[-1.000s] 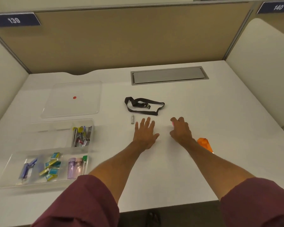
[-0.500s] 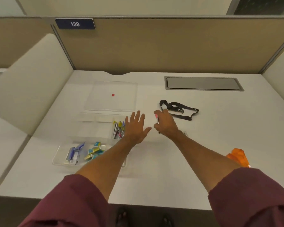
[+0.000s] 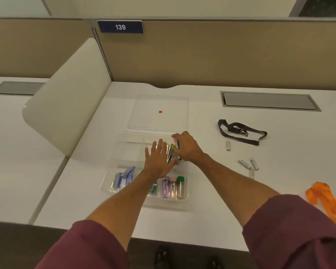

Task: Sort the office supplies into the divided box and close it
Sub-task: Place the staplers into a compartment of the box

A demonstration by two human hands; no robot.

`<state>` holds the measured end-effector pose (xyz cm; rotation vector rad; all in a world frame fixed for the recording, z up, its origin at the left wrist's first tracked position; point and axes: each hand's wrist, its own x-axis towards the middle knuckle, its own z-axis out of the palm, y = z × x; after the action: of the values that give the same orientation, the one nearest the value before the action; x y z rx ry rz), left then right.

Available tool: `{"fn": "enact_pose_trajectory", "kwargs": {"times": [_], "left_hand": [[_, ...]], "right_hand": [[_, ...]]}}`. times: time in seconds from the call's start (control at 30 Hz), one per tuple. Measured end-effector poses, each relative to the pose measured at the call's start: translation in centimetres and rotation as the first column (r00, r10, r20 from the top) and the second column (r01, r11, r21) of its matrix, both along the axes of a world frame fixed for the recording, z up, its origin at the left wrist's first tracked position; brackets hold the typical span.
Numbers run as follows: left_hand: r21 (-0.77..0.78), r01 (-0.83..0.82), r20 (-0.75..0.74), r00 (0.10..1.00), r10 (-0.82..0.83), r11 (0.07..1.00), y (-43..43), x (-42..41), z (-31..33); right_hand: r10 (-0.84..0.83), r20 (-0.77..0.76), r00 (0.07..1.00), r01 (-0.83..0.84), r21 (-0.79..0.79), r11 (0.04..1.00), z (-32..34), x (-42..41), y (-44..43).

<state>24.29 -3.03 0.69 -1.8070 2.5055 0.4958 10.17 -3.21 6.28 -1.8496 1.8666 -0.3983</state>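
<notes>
A clear divided box [image 3: 122, 146] lies on the white desk. My left hand [image 3: 158, 162] hovers flat over its middle, fingers spread, holding nothing. My right hand [image 3: 185, 147] is over the box's right middle compartment, pinching a small pink-tipped item [image 3: 175, 141] above a bunch of metal clips [image 3: 170, 155]. The front compartments hold blue staplers [image 3: 124, 176], small teal boxes [image 3: 154, 189] and clear tubes [image 3: 173, 187]. The clear lid [image 3: 159, 113], marked with a red dot, lies flat behind the box.
Several white batteries [image 3: 247, 164] lie on the desk to the right of the box. A black strap [image 3: 241, 132] lies behind them, and an orange lanyard [image 3: 326, 199] sits at the right edge. A cable hatch [image 3: 268, 100] is set into the desk's rear. Partition walls stand behind and left.
Both hands have moved left from the open desk to above the box. My right hand carried the pink-tipped item along. My view has swung left.
</notes>
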Motion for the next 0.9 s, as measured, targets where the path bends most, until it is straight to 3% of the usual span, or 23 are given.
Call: {"fn": "enact_pose_trajectory", "kwargs": {"times": [0.23,0.5,0.9], "left_hand": [[0.026,0.044,-0.018,0.999,-0.043,0.999,-0.8,1.3,-0.8],[0.028,0.137,-0.023,0.99,-0.136,0.99,-1.8,0.6,-1.2],[0.131,0.148,0.075,0.984,-0.159,0.98,-2.3,-1.2,0.1]], "right_hand": [[0.023,-0.114,0.993,-0.012,0.094,0.995,-1.2,1.6,-0.7],[-0.02,-0.193,0.981,0.033,0.064,0.997,-1.7,1.3,-0.4],[-0.055,-0.192,0.98,0.073,0.087,0.994,-2.1,0.7,0.6]]}}
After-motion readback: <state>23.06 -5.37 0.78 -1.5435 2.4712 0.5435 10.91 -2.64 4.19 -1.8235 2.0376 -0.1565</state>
